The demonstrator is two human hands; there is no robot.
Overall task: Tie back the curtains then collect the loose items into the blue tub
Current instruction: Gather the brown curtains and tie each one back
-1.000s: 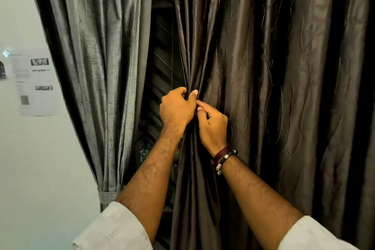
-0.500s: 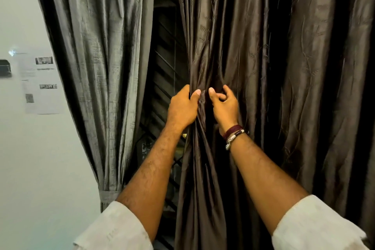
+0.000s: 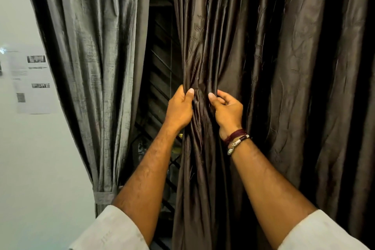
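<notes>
Hands have been spread apart along the dark brown curtain since a second ago. Left hand is clenched on its leading edge, right hand pinches folds just beside, so gathering is judged underway. Grey curtain is already banded by a tieback. Blue tub is not seen (nor any tie for this panel); window grille is barely made out.
</notes>
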